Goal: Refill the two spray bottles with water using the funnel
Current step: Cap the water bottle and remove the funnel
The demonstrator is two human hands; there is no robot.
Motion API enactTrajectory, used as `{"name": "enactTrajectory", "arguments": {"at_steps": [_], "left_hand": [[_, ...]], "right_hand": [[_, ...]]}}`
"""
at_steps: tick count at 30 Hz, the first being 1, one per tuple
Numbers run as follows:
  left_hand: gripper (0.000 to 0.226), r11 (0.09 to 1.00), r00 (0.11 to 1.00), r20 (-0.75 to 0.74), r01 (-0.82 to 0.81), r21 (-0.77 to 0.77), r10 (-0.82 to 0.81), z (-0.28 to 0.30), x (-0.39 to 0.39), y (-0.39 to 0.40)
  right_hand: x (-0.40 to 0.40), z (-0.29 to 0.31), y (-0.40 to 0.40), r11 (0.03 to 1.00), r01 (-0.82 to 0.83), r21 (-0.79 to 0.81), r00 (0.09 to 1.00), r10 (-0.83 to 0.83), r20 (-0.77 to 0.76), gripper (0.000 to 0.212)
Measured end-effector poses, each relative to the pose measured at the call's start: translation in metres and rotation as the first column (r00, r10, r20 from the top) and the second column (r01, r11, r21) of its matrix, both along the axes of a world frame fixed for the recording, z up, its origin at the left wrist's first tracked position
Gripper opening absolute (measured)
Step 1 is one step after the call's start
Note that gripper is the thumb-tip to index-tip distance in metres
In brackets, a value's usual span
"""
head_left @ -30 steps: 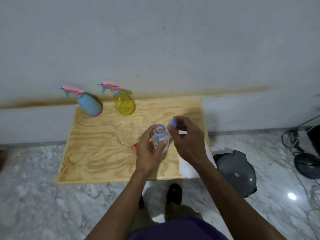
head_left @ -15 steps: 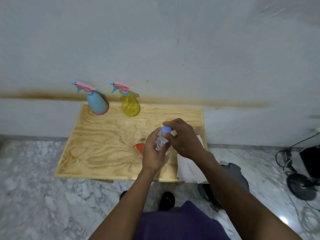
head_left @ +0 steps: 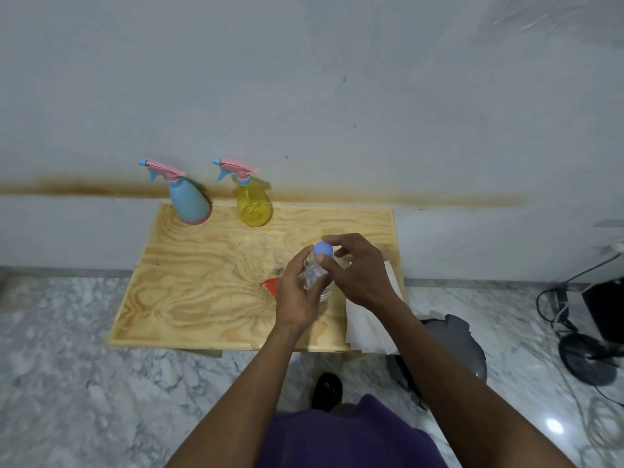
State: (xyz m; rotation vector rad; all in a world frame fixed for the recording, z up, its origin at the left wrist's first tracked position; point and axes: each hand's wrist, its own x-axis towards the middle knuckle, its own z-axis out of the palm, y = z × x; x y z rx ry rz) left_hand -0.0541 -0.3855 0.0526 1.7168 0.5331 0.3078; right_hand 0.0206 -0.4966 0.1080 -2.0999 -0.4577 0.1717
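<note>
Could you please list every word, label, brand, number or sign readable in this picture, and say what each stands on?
None can be read.
Blue spray bottle: no label shows.
Yellow spray bottle: no label shows.
Clear water bottle, held by the left hand: no print legible.
Blue cap, pinched by the right hand: plain.
White paper on the wooden board: blank.

torso: purple garment (head_left: 341, 434) | arms: bare, no sleeves visible | foot: dark shoe (head_left: 327, 390)

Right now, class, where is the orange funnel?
In the head view the orange funnel lies on the wooden board, just left of the left hand holding the clear bottle.
</note>
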Motion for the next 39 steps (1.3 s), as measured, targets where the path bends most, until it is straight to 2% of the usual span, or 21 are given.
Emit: {"name": "enactTrajectory", "arguments": {"at_steps": [4, 8, 10, 14, 17, 23, 31, 34, 39], "left_hand": [[0.056, 1.0, 1.0, -0.003, 0.01, 0.011, -0.01, -0.007, -0.001, 0.002], [0.058, 1.0, 1.0, -0.011, 0.0, 0.017, 0.0, -0.007, 0.0, 0.001], [0.057, 1.0, 1.0, 0.0, 0.006, 0.015, -0.006, -0.007, 0.0, 0.002], [0.057, 1.0, 1.0, 0.011, 0.003, 0.012, -0.003, -0.004, 0.0, 0.002], [0.053, 0.999, 1.0, 0.028, 0.0, 0.034, -0.001, -0.002, 0.0, 0.0], [0.047, 0.999, 0.997, 0.071, 0.0, 0.034, -0.003, 0.006, -0.001, -0.002], [0.049, 1.0, 0.997, 0.076, -0.013, 0.021, 0.011, 0.0, -0.002, -0.004], [0.047, 1.0, 0.998, 0.07, -0.006, 0.023, 0.004, -0.004, -0.002, -0.002], [0.061, 0.999, 0.999, 0.021, -0.028, 0.025, 0.028, -0.006, -0.003, -0.004]], "right_hand": [[-0.001, -0.001, 0.001, 1.0, 0.022, 0.011, 1.0, -0.022, -0.006, 0.036], [-0.002, -0.003, 0.003, 0.998, 0.049, 0.032, 0.999, -0.05, 0.008, 0.025], [-0.001, -0.003, 0.005, 0.998, 0.064, 0.012, 0.997, -0.065, 0.037, 0.026], [0.001, -0.007, 0.004, 0.999, -0.035, 0.025, 0.998, 0.034, 0.055, 0.026], [0.001, -0.012, 0.006, 1.0, 0.009, 0.027, 0.994, -0.012, 0.106, 0.021], [-0.005, -0.019, 0.014, 0.994, 0.104, 0.016, 0.982, -0.105, 0.16, 0.023], [-0.01, -0.025, 0.017, 0.979, 0.192, 0.073, 0.97, -0.201, 0.136, 0.029], [-0.011, -0.028, 0.015, 0.982, 0.156, 0.105, 0.983, -0.165, 0.084, 0.033], [-0.011, -0.034, 0.01, 0.983, 0.119, 0.143, 0.988, -0.131, 0.078, 0.032]]}}
